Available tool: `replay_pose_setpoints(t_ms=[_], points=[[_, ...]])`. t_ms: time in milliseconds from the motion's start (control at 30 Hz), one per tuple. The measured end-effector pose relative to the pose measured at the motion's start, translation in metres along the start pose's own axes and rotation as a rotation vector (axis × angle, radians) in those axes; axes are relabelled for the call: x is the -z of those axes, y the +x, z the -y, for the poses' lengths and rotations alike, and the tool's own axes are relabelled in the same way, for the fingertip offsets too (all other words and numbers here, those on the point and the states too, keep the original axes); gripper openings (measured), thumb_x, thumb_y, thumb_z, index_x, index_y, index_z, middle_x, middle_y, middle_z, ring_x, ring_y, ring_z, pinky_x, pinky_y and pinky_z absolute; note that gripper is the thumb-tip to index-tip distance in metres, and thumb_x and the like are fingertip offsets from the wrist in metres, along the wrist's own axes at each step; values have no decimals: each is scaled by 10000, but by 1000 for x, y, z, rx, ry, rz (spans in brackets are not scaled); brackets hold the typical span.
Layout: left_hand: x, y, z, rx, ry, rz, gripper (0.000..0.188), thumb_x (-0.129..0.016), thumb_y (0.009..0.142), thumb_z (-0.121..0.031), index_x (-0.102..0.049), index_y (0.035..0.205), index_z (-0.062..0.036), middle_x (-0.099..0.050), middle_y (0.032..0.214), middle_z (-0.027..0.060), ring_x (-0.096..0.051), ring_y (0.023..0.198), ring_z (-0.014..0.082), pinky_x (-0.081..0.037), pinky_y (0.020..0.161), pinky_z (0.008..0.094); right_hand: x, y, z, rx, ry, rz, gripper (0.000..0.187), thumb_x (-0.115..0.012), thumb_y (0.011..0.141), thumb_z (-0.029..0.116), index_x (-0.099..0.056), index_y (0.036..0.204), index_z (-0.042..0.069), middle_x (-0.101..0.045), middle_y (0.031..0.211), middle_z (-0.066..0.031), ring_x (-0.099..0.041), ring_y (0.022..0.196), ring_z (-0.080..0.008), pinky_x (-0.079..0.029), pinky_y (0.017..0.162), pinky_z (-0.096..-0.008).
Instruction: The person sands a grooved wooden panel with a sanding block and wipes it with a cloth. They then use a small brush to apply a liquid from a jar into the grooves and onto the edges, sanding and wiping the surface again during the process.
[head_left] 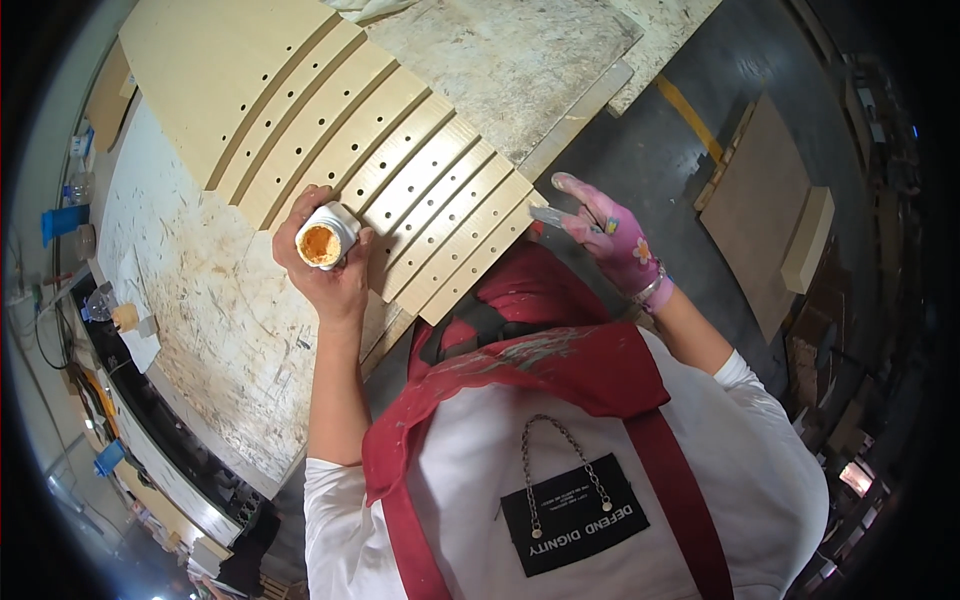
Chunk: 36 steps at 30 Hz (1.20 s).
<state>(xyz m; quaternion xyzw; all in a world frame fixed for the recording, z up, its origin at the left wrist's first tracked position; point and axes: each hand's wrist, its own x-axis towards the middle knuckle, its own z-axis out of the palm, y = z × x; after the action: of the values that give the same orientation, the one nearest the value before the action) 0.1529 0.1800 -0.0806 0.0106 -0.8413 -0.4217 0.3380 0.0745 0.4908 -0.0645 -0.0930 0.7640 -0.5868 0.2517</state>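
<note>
In the head view, my left grip [332, 292] is bare and clamped around a white bottle [346, 224], thumb on one side and fingers on the other. Its open mouth faces up toward the camera, with orange-yellow stuff coating the inside. I have it over the near left edge of the pale wooden boards [410, 185], which lie overlapped like steps on the tabletop [225, 335], each step carrying dark round holes.

My right grip [622, 245], in a pink flowered glove, is closed on a flat grey blade [552, 216]; the index finger stretches out beyond it. The blade's tip is at the boards' right corner, but I can't tell whether it touches. A bracelet [650, 285] circles that wrist.

I wear a red apron [520, 370] with grey smears over a white top [465, 450]. Off to my right, a brown panel [750, 215] carries a pale block [808, 240], near a yellow stripe [690, 118] on the dark floor [655, 150].
</note>
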Motion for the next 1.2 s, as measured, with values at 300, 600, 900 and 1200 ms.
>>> replay_pose_setpoints(t_ms=[300,600,900,1200], points=[[2,1,-3,11,108,21,582,-716,790,-63,-347,1240,-30,-548,1193,195,-506,1157,294,-385,996,403,-6,3,1,171,-91,-58,455,-567,890,114,-482,1329,27,-532,719,9,-513,712,-71,-456,773,-231],[0,2,-4,12,133,20,577,-710,780,-30,-354,1234,-26,-544,1199,192,-508,1157,288,-390,996,395,0,6,-12,243,-108,-42,437,-550,905,157,-482,1308,1,-686,988,-77,-596,867,-114,-463,835,-259],[-1,2,-4,8,156,20,599,-707,772,6,-345,1248,-32,-533,1207,184,-497,1170,286,-383,1005,389,4,6,-18,203,-126,35,416,-570,907,185,-509,1274,-2,-601,1204,-144,-632,964,-228,-461,891,-310],[1,0,-2,16,151,22,607,-714,769,-2,-344,1250,-31,-530,1211,187,-491,1177,283,-384,1003,390,4,11,-22,338,-190,5,386,-556,907,131,-503,1260,-16,-537,1309,-160,-578,1127,-260,-444,934,-318]])
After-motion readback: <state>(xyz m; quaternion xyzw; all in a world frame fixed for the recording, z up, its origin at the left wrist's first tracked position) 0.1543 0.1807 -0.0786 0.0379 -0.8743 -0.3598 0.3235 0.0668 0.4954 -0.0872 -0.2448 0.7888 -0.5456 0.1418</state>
